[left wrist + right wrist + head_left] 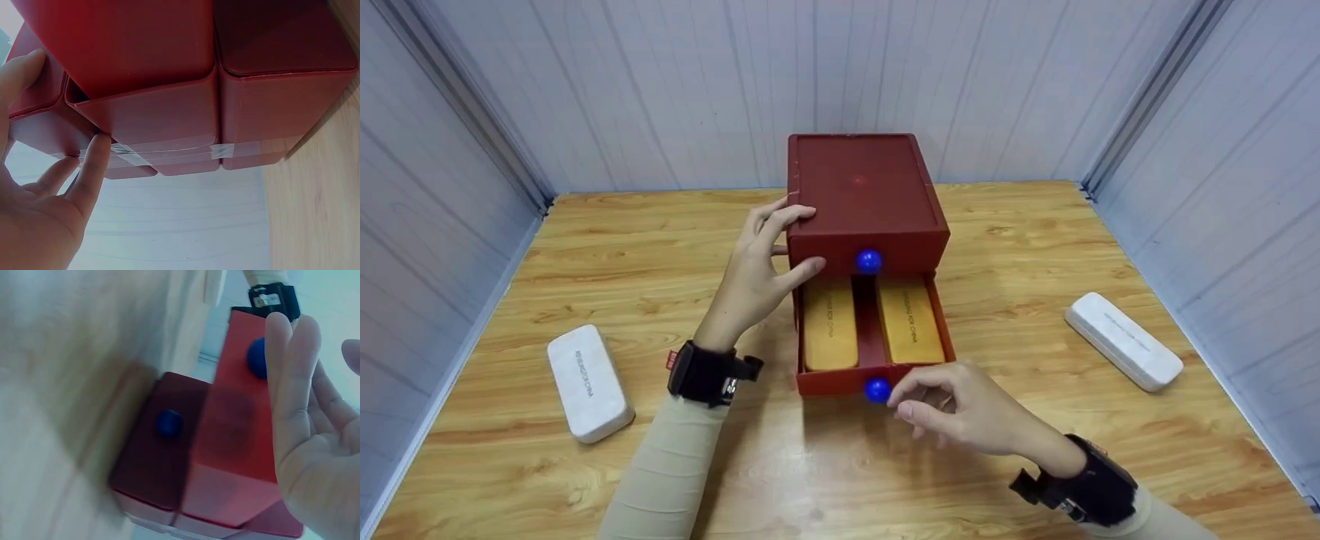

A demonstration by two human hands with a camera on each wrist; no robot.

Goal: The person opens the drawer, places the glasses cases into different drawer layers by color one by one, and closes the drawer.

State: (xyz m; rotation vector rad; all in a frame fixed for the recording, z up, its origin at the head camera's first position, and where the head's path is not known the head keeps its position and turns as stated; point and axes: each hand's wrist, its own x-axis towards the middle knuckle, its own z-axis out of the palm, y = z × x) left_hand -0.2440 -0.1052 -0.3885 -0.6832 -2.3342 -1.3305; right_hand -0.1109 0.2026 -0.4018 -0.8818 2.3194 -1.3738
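A dark red drawer box [870, 180] stands in the middle of the table. Its drawer [832, 381] below the top one is pulled out and has a blue ball knob [877, 390]. Two yellow cases [831, 330] lie side by side in it. My left hand [754, 274] grips the box's upper left corner, thumb at the front and fingers over the top and side. Beside the pulled-out drawer's knob is my right hand [964, 412], its thumb apart from the fingers in the right wrist view and nothing held.
One white case [590, 382] lies on the table to the left, another white case [1123, 341] to the right. The wood-grain table [675, 232] meets pale panel walls [682, 90] at the back and sides. A lower drawer with a blue knob [169, 423] is closed.
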